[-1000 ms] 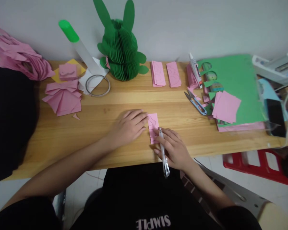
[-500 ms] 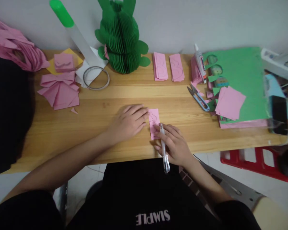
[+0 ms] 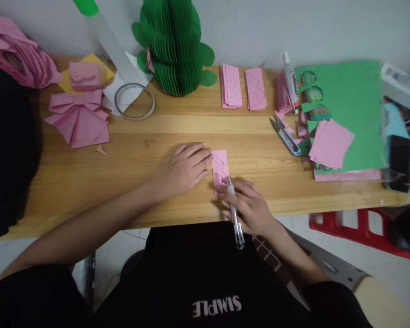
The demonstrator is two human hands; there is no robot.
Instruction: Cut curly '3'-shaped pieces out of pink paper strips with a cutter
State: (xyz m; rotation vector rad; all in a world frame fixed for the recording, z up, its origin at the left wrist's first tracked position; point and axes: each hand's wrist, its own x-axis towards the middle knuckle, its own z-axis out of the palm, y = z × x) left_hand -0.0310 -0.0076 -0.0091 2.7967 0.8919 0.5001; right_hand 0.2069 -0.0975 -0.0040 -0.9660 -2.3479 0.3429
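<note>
A narrow pink paper strip (image 3: 220, 159) with curved outlines drawn on it lies on the wooden table in front of me. My left hand (image 3: 189, 166) rests flat on the table, its fingertips at the strip's left edge. At the strip's lower right, my right hand (image 3: 248, 205) holds a clear pen (image 3: 236, 218) between its fingers, the pen slanting down toward my body. Some right fingertips touch the lower end of the strip and cover part of it.
Two stacks of pink slips, the left stack (image 3: 231, 86) and the right stack (image 3: 255, 89), lie at the back. Thread snips (image 3: 287, 137) and a glue tube (image 3: 291, 84) sit right of them, by green sheets (image 3: 358, 105). A tape roll (image 3: 151, 109) and green honeycomb figure (image 3: 176, 50) stand back left.
The whole view has shifted slightly, so the table's things appear higher. The right fingers have shifted slightly on the strip, showing more of its lower drawn curve. The left hand stays by the strip.
</note>
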